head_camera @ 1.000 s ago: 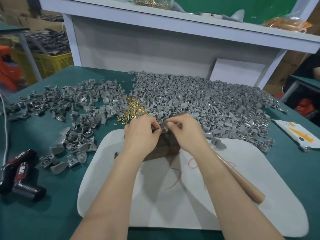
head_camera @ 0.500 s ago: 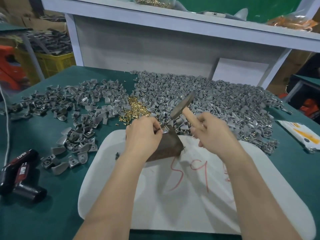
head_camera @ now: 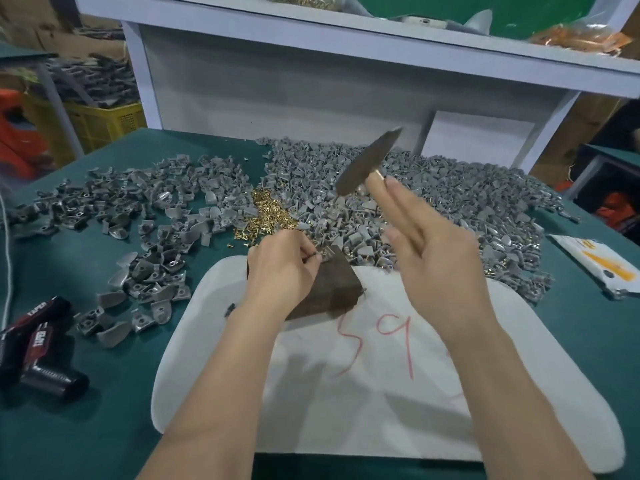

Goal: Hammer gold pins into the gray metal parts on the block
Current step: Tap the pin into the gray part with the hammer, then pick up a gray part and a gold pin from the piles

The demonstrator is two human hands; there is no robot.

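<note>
Bench contents, seen from beside the worker:

1. Block [head_camera: 334, 287]: dark, at frame centre, standing on the far edge of a white pad [head_camera: 381, 403] marked "59" in red.
2. Gray metal part [head_camera: 328, 252]: 1 piece, on the block's top far edge, with a glint of gold at it; too small to tell whether a pin is seated.
3. Left hand [head_camera: 284, 270]: fingers curled, tips pinching the gray metal part and steadying it on the block.
4. Right hand [head_camera: 436, 251]: right of centre, grasping the wooden handle of a hammer [head_camera: 369, 161]. The metal head is raised and tilted above the block, clear of it, and blurred.
5. Gold pins [head_camera: 268, 216]: 1 loose pile just beyond the left hand, between the 2 spreads of parts.
6. Heap of gray parts [head_camera: 450, 206]: dense, upper right of centre.
7. Scatter of gray parts [head_camera: 138, 220]: thinner, left of centre.
8. Green table [head_camera: 86, 431]: bears all of the above.
9. Black tool [head_camera: 34, 348]: lower left, red lettering, lying flat.
10. Packet [head_camera: 595, 268]: white and orange, right edge.
11. Yellow crate [head_camera: 104, 123]: upper left, behind the table.
12. White shelf [head_camera: 346, 32]: across the top.
</note>
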